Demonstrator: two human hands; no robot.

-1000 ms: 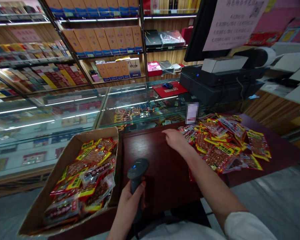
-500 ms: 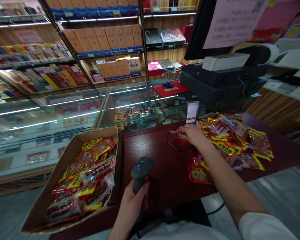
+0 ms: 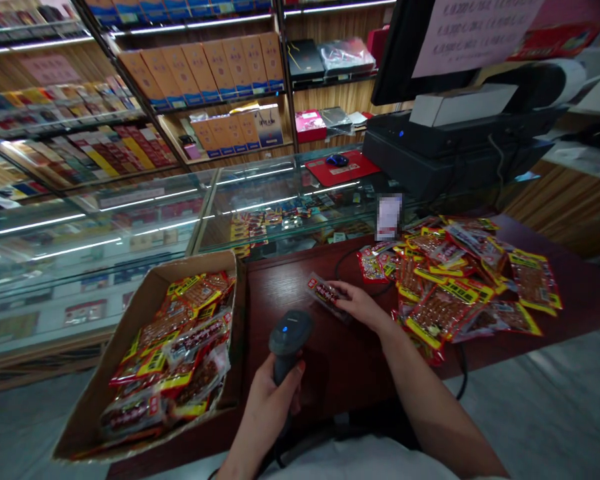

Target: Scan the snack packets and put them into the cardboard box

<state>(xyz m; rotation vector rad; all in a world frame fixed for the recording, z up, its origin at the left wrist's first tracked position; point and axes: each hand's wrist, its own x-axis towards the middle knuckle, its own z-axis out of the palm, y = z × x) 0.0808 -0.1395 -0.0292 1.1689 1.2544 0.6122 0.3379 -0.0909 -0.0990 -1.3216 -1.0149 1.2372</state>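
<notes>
My left hand point(image 3: 276, 393) is wrapped round the handle of a dark grey barcode scanner point(image 3: 291, 331), its head tilted up and a blue light showing on top. My right hand point(image 3: 360, 303) grips one end of a snack packet point(image 3: 324, 293) with a dark label and clear edges, low over the dark red table. A pile of red and yellow snack packets point(image 3: 445, 287) lies to the right of that hand. Left of the scanner stands an open cardboard box point(image 3: 235, 287) holding several similar snack packets point(image 3: 180, 333).
Behind the table point(image 3: 275, 277) runs a glass display counter point(image 3: 150, 207) with a red mat point(image 3: 325, 175) and a blue-lit mouse point(image 3: 337, 160). A phone point(image 3: 389, 217) stands upright by the pile. At the back right are a monitor point(image 3: 405, 53) and a black base unit point(image 3: 460, 153).
My right hand has moved left and nearer from beside the pile, now with a snack packet in it. The scanner has shifted slightly right in my left hand.
</notes>
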